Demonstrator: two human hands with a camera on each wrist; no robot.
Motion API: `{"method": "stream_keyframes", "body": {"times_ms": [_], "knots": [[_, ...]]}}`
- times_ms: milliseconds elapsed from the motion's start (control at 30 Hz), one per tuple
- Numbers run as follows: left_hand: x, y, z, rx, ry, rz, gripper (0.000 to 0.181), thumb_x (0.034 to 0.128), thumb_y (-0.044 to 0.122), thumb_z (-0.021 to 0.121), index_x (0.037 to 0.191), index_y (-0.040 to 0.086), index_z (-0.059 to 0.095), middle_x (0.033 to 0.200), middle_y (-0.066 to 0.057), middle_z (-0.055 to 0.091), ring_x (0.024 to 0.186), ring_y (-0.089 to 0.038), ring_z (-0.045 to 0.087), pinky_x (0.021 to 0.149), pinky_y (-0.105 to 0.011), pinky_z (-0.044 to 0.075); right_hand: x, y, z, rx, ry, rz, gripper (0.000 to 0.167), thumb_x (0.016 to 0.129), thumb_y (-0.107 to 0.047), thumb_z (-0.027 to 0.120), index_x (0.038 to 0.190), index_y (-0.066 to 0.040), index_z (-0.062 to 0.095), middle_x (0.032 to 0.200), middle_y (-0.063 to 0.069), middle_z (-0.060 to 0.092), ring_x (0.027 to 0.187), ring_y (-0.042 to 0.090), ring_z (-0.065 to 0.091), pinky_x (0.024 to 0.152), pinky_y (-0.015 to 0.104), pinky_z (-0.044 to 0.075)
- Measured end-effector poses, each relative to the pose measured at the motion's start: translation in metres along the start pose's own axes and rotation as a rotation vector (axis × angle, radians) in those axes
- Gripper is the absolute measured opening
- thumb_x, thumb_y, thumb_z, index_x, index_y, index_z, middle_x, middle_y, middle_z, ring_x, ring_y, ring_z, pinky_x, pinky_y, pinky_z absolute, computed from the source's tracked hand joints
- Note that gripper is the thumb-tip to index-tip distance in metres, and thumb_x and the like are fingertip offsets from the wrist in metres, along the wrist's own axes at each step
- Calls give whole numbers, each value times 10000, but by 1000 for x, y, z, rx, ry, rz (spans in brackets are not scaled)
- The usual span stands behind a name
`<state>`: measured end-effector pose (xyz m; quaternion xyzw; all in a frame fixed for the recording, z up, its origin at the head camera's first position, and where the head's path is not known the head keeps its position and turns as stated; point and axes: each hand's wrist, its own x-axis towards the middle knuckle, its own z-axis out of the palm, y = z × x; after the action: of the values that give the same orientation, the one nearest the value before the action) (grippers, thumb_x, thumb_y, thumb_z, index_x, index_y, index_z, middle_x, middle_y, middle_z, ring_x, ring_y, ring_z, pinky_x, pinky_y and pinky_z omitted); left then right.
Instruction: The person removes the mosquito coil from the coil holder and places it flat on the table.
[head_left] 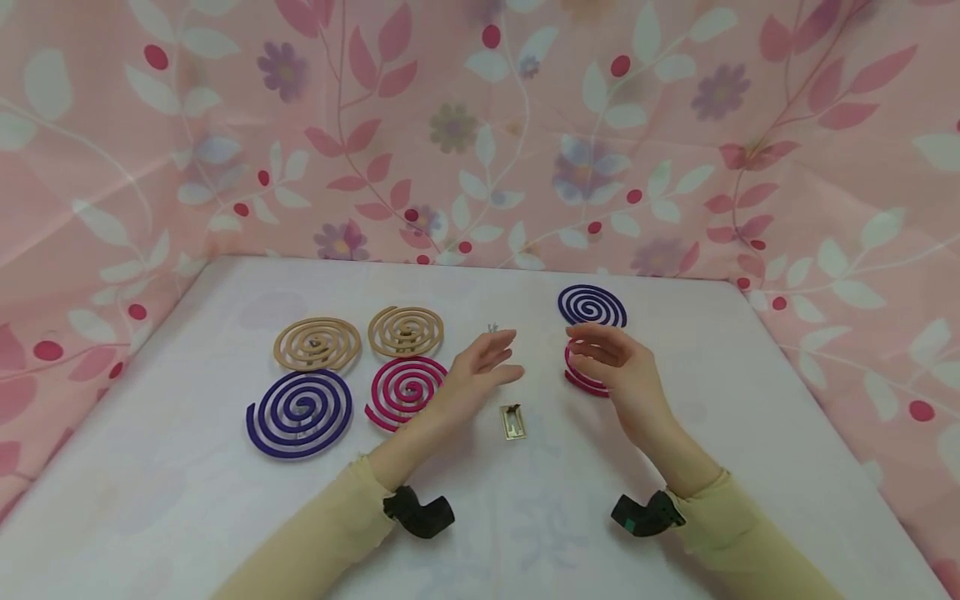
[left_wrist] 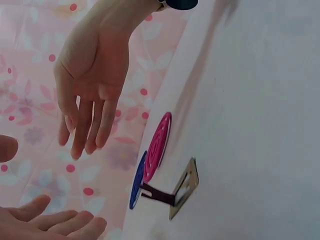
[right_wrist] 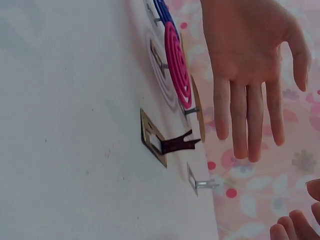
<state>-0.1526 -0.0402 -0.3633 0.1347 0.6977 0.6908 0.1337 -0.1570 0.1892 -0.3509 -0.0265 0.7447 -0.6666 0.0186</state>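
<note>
Both hands hover above the white table, palms facing each other, fingers loosely bent and holding nothing. My left hand [head_left: 476, 375] is beside a pink spiral coil [head_left: 411, 390], its forearm overlapping the coil's edge. My right hand [head_left: 630, 383] partly hides another pink coil [head_left: 587, 382] in the head view. Between and below the hands lies a small brass-coloured rectangular plate [head_left: 513, 423] with a dark forked upright [right_wrist: 179, 144]. The left wrist view shows the right hand [left_wrist: 95, 70] with fingers extended; the left hand [right_wrist: 247, 65] appears likewise in the right wrist view.
At the left are two tan coils [head_left: 317, 343] [head_left: 406, 332] and a dark blue coil [head_left: 300, 414]. Another blue coil [head_left: 592, 306] lies behind the right hand. A small silvery forked stand [right_wrist: 202, 184] is farther back. Floral pink cloth [head_left: 480, 167] surrounds the table.
</note>
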Motion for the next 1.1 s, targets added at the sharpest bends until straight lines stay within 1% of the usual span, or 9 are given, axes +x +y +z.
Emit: {"method": "stream_keyframes", "body": {"times_ms": [167,333,400,500,567,667,733,967,1100], "knots": [[-18,-1,-30,-6,-26,30,523,990,151,532,1479,19,402,1556,-163,417,1457,-342,367,1187,-482,326,2,-5,19,14,-45,-14,418,942,-39,663,1352,-55,581,1273,2,648,1148,128,628,915,222,556],[-36,-4,-58,30,34,28,511,987,180,510,1466,21,432,1539,-160,443,1433,-323,412,1193,-507,308,6,-12,33,27,-53,-30,438,915,-30,691,1341,-80,604,1290,30,655,1150,128,627,916,220,556],[-43,-6,-69,48,59,32,503,988,186,512,1458,18,444,1528,-165,456,1422,-309,429,1177,-451,347,7,-14,38,22,-51,-34,438,907,-27,697,1333,-91,615,1287,38,662,1150,134,629,913,222,557],[-55,-7,-87,56,92,49,491,996,189,514,1448,8,450,1503,-161,485,1407,-277,452,1120,-293,404,10,-16,46,17,-59,-50,430,906,-32,700,1323,-104,624,1293,48,661,1160,148,625,921,228,555],[-62,-8,-98,53,114,65,476,1005,181,511,1440,-4,452,1470,-113,526,1391,-234,475,1066,-204,425,12,-18,51,21,-66,-68,420,906,-37,701,1314,-104,630,1294,56,660,1166,163,624,923,236,555],[-72,-8,-113,55,146,79,459,1018,174,503,1437,-7,450,1410,16,575,1365,-153,499,1045,-171,417,15,-21,59,32,-81,-89,406,911,-44,696,1308,-97,632,1300,66,655,1177,185,620,931,242,553],[-77,-9,-121,84,165,79,454,1024,182,506,1437,1,453,1383,77,586,1356,-121,502,1038,-161,410,18,-22,64,43,-94,-93,397,916,-48,691,1306,-94,632,1301,67,652,1197,215,614,947,251,548],[-85,-12,-136,166,222,48,477,1014,196,575,1448,35,459,1472,-65,541,1323,-74,527,1011,-110,422,25,-31,71,71,-104,-107,417,928,-53,680,1337,-90,606,1335,65,633,1221,227,604,1002,308,529],[-89,-14,-143,197,229,46,493,1012,211,589,1458,52,449,1488,-83,521,1304,-42,535,990,-101,438,26,-32,67,88,-95,-103,417,925,-45,681,1333,-88,608,1326,67,639,1193,202,619,1008,306,524]]}}
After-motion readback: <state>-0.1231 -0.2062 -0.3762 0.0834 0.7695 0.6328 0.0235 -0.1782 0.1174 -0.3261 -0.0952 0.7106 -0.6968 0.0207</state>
